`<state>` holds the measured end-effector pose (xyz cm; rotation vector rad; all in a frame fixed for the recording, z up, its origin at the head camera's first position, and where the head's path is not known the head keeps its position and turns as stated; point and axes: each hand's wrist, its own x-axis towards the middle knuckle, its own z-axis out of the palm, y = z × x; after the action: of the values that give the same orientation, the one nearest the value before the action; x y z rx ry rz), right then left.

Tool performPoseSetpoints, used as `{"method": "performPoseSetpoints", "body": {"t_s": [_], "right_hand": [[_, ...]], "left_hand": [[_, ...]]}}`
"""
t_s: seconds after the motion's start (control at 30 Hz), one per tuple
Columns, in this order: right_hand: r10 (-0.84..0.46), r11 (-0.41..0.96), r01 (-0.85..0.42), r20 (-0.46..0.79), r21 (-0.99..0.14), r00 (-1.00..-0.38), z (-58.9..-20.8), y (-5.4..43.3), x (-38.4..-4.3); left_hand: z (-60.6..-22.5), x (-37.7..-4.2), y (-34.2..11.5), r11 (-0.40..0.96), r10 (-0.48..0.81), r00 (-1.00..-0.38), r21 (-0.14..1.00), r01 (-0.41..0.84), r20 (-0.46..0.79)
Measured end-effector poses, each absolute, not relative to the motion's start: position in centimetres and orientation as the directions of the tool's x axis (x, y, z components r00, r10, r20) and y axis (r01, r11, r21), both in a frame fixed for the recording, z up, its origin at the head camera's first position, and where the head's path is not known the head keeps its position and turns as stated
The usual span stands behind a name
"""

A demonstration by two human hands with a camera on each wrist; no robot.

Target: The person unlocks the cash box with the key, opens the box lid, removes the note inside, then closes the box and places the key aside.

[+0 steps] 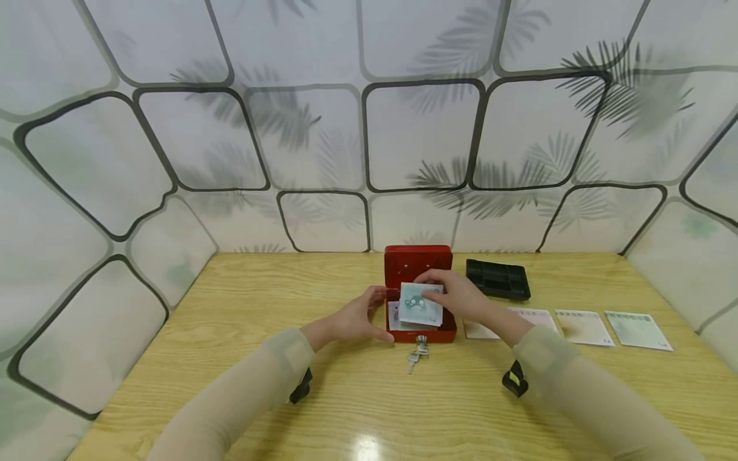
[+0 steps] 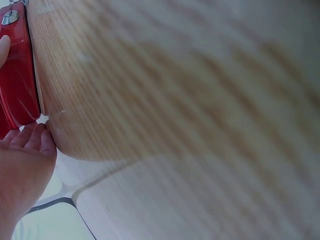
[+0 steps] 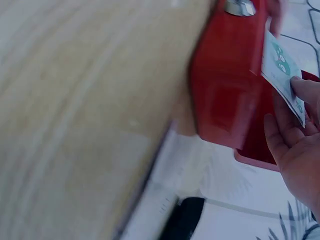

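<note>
A red metal cash box stands on the table with its lid raised at the back. My left hand holds its left side, fingertips at the rear corner and thumb at the front corner. Over the box, my right hand pinches a small stack of paper notes, the top one printed with a green cartoon face. In the right wrist view the notes tilt between thumb and fingers. Below them, a purple-printed note lies inside the box. Keys hang from the front lock.
Right of the box lie several paper notes in a row, among them a pale brown one and a green one. Behind them rests a black compartment tray. Patterned fabric encloses the wooden table.
</note>
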<state>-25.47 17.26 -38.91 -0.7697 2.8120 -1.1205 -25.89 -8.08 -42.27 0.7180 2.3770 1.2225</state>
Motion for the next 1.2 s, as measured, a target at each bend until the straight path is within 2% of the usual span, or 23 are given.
{"method": "performPoseSetpoints", "body": {"t_s": [0.2,0.5,0.93,1.2], "right_hand": [[-0.427,0.602,-0.452,0.214,-0.658,-0.879,-37.1,19.0,-24.9],[-0.384,0.585,-0.425,0.226,-0.690,-0.895,-35.5,23.2,-22.4],[-0.412,0.672,-0.411,0.149,-0.616,-0.899,-36.3,28.4,-18.3],[-0.481,0.626,-0.421,0.100,-0.657,-0.871,-38.6,29.0,-17.7]], "left_hand": [[-42.1,-25.8,-8.0,0.490,0.593,-0.801,0.827,0.277,-0.083],[-42.2,-25.8,-8.1,0.470,0.604,-0.794,0.835,0.285,-0.069],[-42.3,-25.9,-8.1,0.490,0.593,-0.801,0.825,0.281,-0.079],[-42.5,-26.0,-8.1,0.484,0.598,-0.799,0.826,0.290,-0.070]]}}
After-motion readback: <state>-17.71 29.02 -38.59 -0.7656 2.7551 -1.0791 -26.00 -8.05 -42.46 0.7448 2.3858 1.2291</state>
